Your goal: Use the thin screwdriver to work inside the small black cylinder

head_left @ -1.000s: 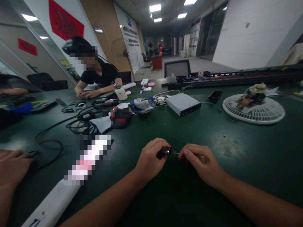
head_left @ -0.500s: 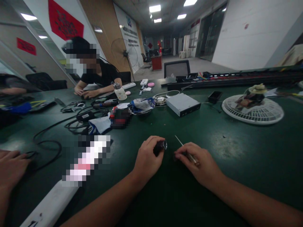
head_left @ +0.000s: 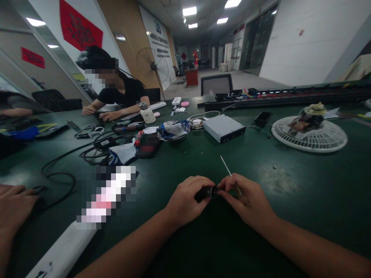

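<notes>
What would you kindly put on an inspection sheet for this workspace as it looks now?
Surface: green table, with a pale patch and a small dark piece to the right.
Job's things: dark cylinder and slim tool, both held.
Clutter: grey box, blue-and-white cloth, white fan grille and bottle, farther back.
Hands: left hand grips the cylinder; right hand holds the tool, its fingers at the cylinder's end; any small part there is unclear.
Cables: black cables loose at left; white cable beside the grey box.
Surroundings: co-worker seated across; another person's hand at the left edge.
</notes>
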`<state>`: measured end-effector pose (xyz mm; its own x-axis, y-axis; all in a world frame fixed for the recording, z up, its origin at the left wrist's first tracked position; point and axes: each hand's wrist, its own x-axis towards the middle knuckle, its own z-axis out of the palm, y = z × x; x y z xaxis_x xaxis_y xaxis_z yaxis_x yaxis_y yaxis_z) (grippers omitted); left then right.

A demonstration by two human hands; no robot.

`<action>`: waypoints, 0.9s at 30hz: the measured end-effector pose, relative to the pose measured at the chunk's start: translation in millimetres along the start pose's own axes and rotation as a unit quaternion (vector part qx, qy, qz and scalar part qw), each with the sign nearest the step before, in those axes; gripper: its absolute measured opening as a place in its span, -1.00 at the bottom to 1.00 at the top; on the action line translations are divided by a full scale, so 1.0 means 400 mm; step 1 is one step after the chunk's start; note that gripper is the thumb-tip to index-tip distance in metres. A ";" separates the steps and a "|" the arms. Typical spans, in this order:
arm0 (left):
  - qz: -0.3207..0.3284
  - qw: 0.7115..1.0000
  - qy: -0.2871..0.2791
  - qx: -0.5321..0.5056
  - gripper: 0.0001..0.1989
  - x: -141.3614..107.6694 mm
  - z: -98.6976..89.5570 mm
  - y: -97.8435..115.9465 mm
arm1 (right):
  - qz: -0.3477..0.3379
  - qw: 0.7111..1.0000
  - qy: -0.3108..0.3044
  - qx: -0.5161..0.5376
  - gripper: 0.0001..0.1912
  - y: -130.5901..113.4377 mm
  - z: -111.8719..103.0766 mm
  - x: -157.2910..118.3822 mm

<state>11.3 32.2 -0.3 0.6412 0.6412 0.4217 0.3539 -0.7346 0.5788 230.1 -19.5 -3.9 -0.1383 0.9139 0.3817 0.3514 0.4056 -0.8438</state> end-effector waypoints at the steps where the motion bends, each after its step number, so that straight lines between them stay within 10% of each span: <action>1: 0.017 1.000 -0.003 -0.005 -0.67 0.000 0.000 0.001 | -0.004 1.000 -0.002 -0.004 -0.83 0.001 0.000 0.000; 10: 0.074 0.997 -0.036 -0.012 -0.67 0.002 -0.001 0.011 | 0.041 0.994 -0.036 -0.099 -0.84 -0.013 0.006 0.010; 20: -0.048 0.994 0.087 0.043 -0.69 0.004 0.000 0.002 | -0.044 0.995 0.062 0.072 -0.63 -0.009 -0.013 -0.002; 27: -0.056 0.993 0.095 0.036 -0.69 0.006 -0.002 0.001 | -0.020 0.996 0.011 0.084 -0.76 -0.021 -0.013 0.000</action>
<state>12.4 33.7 1.6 0.4576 0.7444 0.4862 0.4677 -0.6667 0.5803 232.1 -23.0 5.0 -0.1272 0.8971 0.4231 0.1852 0.4405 -0.8784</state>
